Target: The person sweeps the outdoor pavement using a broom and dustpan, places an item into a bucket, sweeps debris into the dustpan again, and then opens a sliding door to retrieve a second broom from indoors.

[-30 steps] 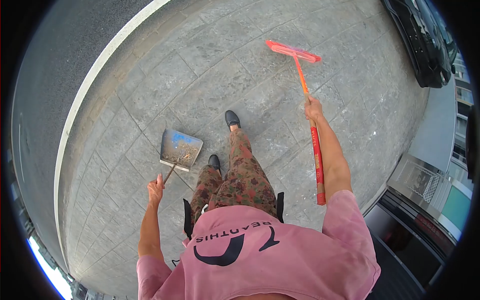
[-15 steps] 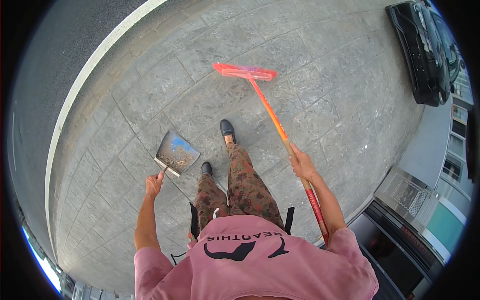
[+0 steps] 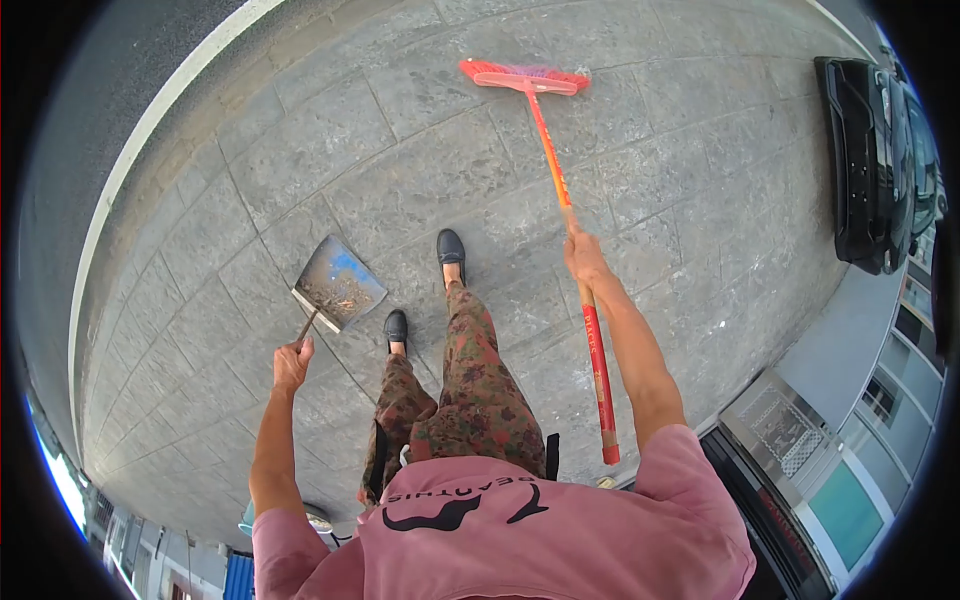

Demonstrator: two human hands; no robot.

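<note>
My right hand (image 3: 588,258) is wrapped round the handle of a broom (image 3: 597,370). The handle runs from its red lower end up through orange to a pink-red head (image 3: 526,80), whose bristles are on the paving ahead of me. On the left, my left hand (image 3: 293,363) grips the thin stick handle of a dustpan (image 3: 338,285). The pan is worn grey and blue, and brown debris (image 3: 338,296) lies inside it near the handle side. It stands apart from the broom head, left of my feet.
Stone paving (image 3: 440,190) stretches round my dark shoes (image 3: 451,246). A road with a white line (image 3: 130,150) curves along the left. A black car (image 3: 862,165) stands at the far right. Lower right are a building front and a patterned panel (image 3: 780,430).
The broom has moved forward and slightly right, its head farther from my feet, with my right arm more stretched out. The dustpan has shifted slightly left and up in view.
</note>
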